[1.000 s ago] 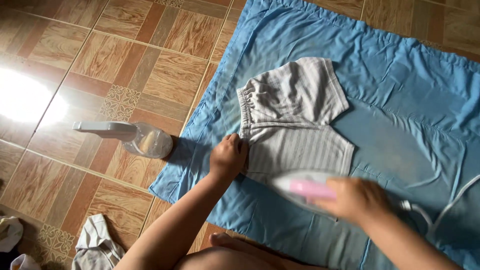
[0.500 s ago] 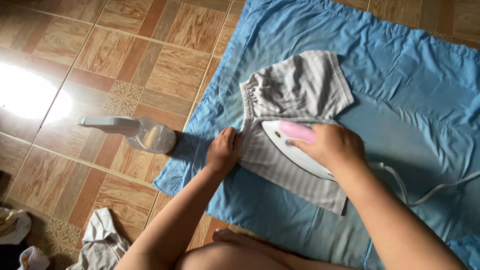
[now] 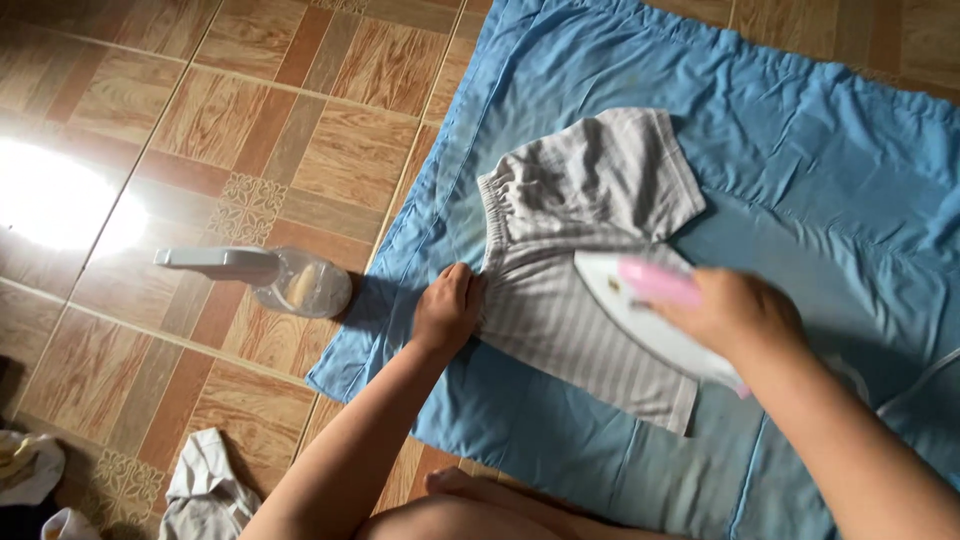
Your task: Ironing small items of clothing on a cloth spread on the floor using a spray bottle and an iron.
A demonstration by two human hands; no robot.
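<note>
A pair of grey striped shorts [image 3: 580, 220] lies flat on a blue cloth [image 3: 800, 130] spread over the tiled floor. My left hand [image 3: 448, 308] presses down on the waistband edge of the shorts with its fingers curled. My right hand [image 3: 735, 315] grips the pink handle of a white iron [image 3: 640, 310], whose tip points toward the waistband and rests on the near leg of the shorts. The iron's white cord [image 3: 925, 375] trails off to the right across the cloth.
A clear spray bottle [image 3: 270, 275] with a white head lies on its side on the brown floor tiles, just left of the cloth. Crumpled pale garments [image 3: 205, 490] lie at the lower left. Bright glare marks the floor at the left.
My right hand has slid the iron from the near edge of the shorts up toward the waistband. My left hand has stayed on the waistband edge.
</note>
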